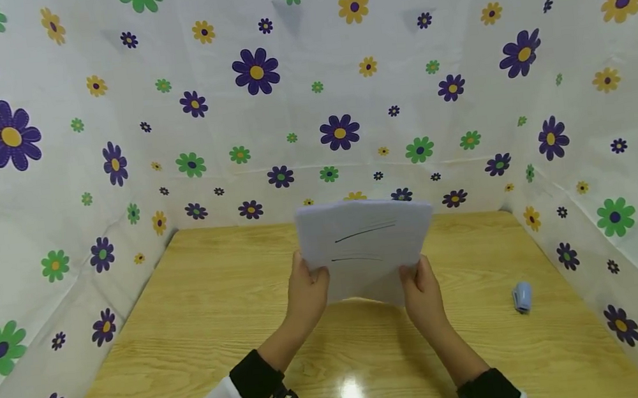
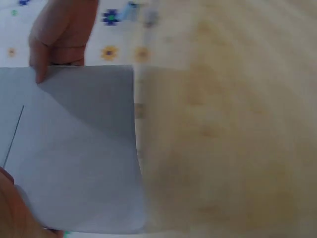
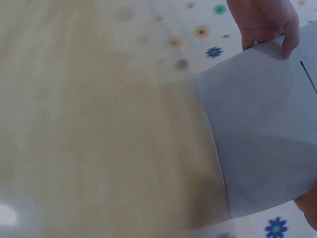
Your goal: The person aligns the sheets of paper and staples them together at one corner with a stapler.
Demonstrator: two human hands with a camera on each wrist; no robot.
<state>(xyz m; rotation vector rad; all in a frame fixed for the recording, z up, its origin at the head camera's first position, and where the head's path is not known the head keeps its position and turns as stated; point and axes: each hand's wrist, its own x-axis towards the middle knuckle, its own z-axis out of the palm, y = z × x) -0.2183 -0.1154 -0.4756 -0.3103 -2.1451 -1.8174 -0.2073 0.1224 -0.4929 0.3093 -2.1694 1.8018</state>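
White paper (image 1: 365, 236) with a few dark pen strokes is held up above the table, tilted towards me. Whether it is one sheet or several I cannot tell. At its left edge my left hand (image 1: 309, 289) grips it, thumb on the front face. My right hand (image 1: 424, 294) holds the lower right edge in the same way, its thumb also in front. The left wrist view has the paper (image 2: 84, 148) between both hands, my right hand (image 2: 64, 29) at the top. In the right wrist view, my left hand (image 3: 265, 20) shows beyond the paper (image 3: 262, 129).
On the right side of the wooden table (image 1: 218, 285) lies a small light-blue object (image 1: 522, 296), perhaps a mini stapler. White cloth (image 1: 310, 104) printed with flowers hangs behind the table and along both sides. Light glares off the front of the tabletop.
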